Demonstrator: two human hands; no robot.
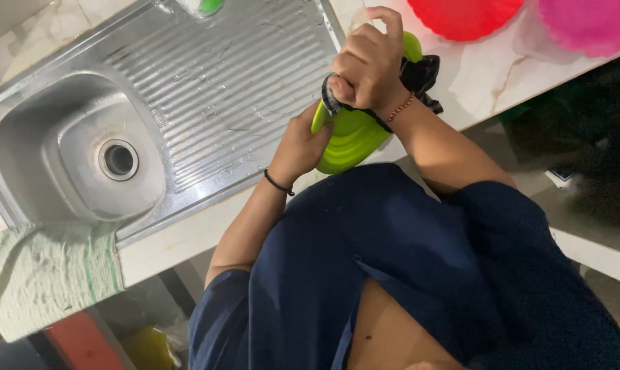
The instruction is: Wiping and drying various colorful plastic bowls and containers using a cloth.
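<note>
left hand (pixel 300 145) clamps the rim of the green plate (pixel 351 133), held on edge over the bench (pixel 474 82) lip by the sink (pixel 84 137). right hand (pixel 368 65) clenched on a dark cloth (pixel 419 75), rubbing it. wet rim + hard rubbing could slip it to the floor.

The right hand (pixel 368 65) and a dark cloth (pixel 419 75) hide the green plate's (pixel 354 137) upper part. The top edge cuts off the red plate (pixel 464 15) and pink plate (pixel 587 24) on the counter (pixel 488 75).
</note>
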